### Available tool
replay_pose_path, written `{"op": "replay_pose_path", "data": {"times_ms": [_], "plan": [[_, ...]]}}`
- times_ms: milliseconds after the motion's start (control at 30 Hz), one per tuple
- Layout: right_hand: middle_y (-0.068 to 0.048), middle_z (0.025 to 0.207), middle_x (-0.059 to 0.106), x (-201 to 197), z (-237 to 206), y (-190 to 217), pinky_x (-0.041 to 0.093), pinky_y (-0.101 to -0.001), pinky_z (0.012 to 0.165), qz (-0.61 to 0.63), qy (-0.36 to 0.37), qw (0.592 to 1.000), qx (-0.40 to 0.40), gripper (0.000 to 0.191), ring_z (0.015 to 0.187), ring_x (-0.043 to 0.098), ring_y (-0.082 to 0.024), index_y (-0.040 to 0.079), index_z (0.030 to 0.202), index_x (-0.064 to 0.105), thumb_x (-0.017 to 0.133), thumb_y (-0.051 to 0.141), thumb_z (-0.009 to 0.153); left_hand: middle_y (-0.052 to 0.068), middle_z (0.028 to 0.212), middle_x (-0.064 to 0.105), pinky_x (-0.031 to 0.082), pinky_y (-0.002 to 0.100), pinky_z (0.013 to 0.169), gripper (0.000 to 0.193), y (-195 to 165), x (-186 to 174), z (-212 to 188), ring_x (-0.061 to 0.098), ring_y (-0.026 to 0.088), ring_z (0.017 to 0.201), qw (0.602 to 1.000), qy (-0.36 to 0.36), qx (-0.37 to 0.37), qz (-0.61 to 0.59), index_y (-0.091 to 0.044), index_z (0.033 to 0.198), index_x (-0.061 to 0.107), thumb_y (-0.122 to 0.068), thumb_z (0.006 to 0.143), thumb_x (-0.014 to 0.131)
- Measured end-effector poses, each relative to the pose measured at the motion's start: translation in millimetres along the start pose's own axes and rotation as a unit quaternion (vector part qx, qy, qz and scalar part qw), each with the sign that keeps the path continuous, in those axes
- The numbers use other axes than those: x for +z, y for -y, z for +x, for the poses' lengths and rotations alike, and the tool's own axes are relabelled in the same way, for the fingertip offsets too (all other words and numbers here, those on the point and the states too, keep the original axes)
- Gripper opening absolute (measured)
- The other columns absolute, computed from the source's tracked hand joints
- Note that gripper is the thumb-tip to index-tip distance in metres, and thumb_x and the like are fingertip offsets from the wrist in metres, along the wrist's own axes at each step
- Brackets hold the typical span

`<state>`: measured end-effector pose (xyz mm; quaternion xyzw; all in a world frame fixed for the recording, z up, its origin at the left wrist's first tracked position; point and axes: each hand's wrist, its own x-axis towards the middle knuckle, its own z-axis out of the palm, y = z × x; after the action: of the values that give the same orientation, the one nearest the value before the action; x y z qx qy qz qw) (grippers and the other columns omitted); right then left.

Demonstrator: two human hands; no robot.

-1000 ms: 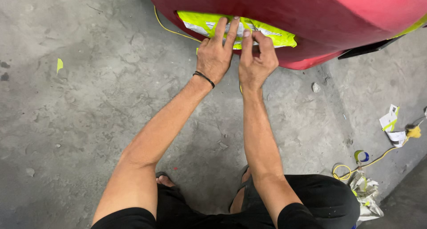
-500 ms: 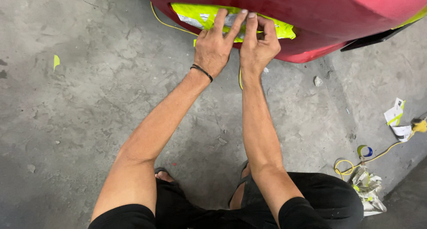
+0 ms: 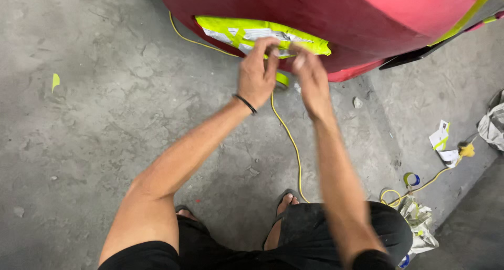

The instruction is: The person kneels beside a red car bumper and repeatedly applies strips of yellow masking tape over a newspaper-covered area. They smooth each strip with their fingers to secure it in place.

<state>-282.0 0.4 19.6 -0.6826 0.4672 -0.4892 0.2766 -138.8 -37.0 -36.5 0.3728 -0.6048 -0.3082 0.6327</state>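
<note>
A red car body panel fills the top of the view. A patch of newspaper edged with yellow-green masking tape is stuck on its lower part. My left hand, with a black band on the wrist, and my right hand are raised just in front of the patch, off the panel. Their fingertips meet close together. Both hands are blurred, so I cannot tell whether anything is pinched between them. A yellow-green tape roll lies on the floor between the hands.
The floor is grey concrete. A yellow cord runs from under the panel toward my feet. At the right lie paper scraps, a small tape roll, crumpled paper and a grey bag.
Both hands were pressing flat on the taped patch. They have since lifted off the panel and drawn back toward me, fingertips together. The view has shifted slightly.
</note>
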Motion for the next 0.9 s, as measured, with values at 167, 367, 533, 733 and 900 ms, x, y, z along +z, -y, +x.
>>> {"op": "replay_pose_path", "data": {"times_ms": [167, 367, 533, 733, 900], "plan": [[-0.013, 0.069, 0.063, -58.7, -33.5, 48.4, 0.049, -0.0394, 0.062, -0.290, 0.232, 0.891, 0.261, 0.032, 0.062, 0.063, -0.024, 0.004, 0.090, 0.058, 0.052, 0.030, 0.107, 0.010, 0.112, 0.069, 0.053, 0.043, 0.089, 0.041, -3.6, 6.5, 11.7, 0.069, 0.029, 0.099, 0.992, 0.029, -0.111, 0.051, -0.011, 0.127, 0.057, -0.037, 0.099, 0.071], [-0.017, 0.070, 0.063, -116.4, -86.6, 55.9, 0.047, -0.0474, 0.064, -0.353, 0.206, 0.897, 0.168, 0.019, 0.069, 0.063, -0.039, 0.004, 0.091, 0.064, 0.061, 0.021, 0.100, 0.024, 0.148, 0.036, 0.018, 0.070, 0.123, 0.116, 69.2, -42.8, 72.7, 0.032, 0.049, 0.142, 0.907, -0.067, 0.126, 0.397, -0.006, 0.151, 0.029, -0.083, 0.078, 0.077], [-0.016, 0.068, 0.063, -141.0, -102.5, 26.5, 0.048, -0.0478, 0.064, -0.332, 0.203, 0.907, 0.159, 0.018, 0.069, 0.062, -0.038, 0.004, 0.090, 0.065, 0.063, 0.019, 0.099, 0.034, 0.157, 0.024, 0.008, 0.072, 0.127, 0.138, 100.2, -4.5, 71.0, 0.020, 0.055, 0.149, 0.877, -0.056, 0.141, 0.456, -0.003, 0.159, 0.014, -0.087, 0.065, 0.072], [-0.016, 0.067, 0.059, -145.6, -99.0, 3.6, 0.048, -0.0466, 0.065, -0.290, 0.233, 0.915, 0.154, 0.020, 0.066, 0.061, -0.037, 0.002, 0.085, 0.065, 0.067, 0.018, 0.096, 0.036, 0.155, 0.023, 0.009, 0.074, 0.124, 0.140, 125.1, 9.3, 65.0, 0.022, 0.056, 0.146, 0.868, -0.034, 0.143, 0.475, 0.004, 0.154, 0.006, -0.081, 0.069, 0.077], [-0.011, 0.073, 0.066, -125.9, -94.5, -5.1, 0.050, -0.0474, 0.091, -0.276, 0.270, 0.920, 0.072, 0.015, 0.073, 0.065, -0.033, 0.005, 0.091, 0.066, 0.065, 0.018, 0.096, 0.037, 0.150, 0.026, 0.014, 0.075, 0.120, 0.143, 139.6, 12.3, 69.0, 0.025, 0.057, 0.141, 0.864, -0.031, 0.141, 0.483, 0.005, 0.155, 0.009, -0.095, 0.072, 0.067]]}}
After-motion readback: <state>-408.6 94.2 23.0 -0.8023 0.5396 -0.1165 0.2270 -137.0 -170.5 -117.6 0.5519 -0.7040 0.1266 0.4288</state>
